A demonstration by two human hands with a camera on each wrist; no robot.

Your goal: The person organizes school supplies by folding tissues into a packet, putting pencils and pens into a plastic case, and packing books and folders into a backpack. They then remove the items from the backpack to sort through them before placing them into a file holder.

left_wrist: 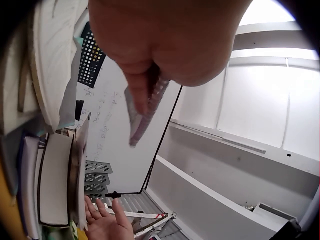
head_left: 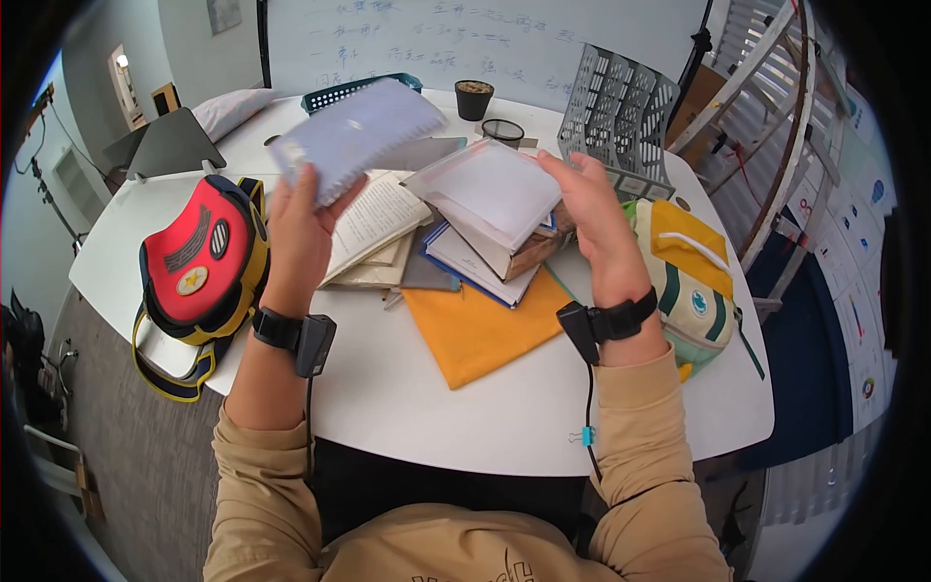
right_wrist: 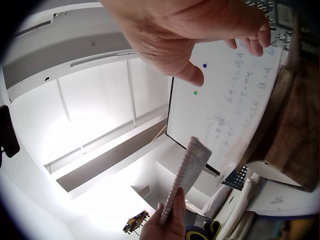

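Note:
A spiral-bound notebook (head_left: 359,131) with a pale, translucent cover is raised above the table at left. My left hand (head_left: 301,228) pinches its lower edge between thumb and fingers, and its bound edge shows in the right wrist view. Over the right side of a pile of books, my right hand (head_left: 601,218) holds nothing, its fingers extended and thumb apart. Beside that thumb, a flat item with a clear plastic cover (head_left: 499,184) tops the pile. Under it lie a thick book (left_wrist: 56,180) and blue-edged books (head_left: 475,264).
Opened books (head_left: 373,228) lie left of the pile, and an orange pouch (head_left: 480,335) under it. A red backpack (head_left: 199,257) stands at left, a yellow-and-cream bag (head_left: 693,276) at right. Behind are a grey file rack (head_left: 616,116), a plant pot (head_left: 473,102) and a dark basket (head_left: 325,100).

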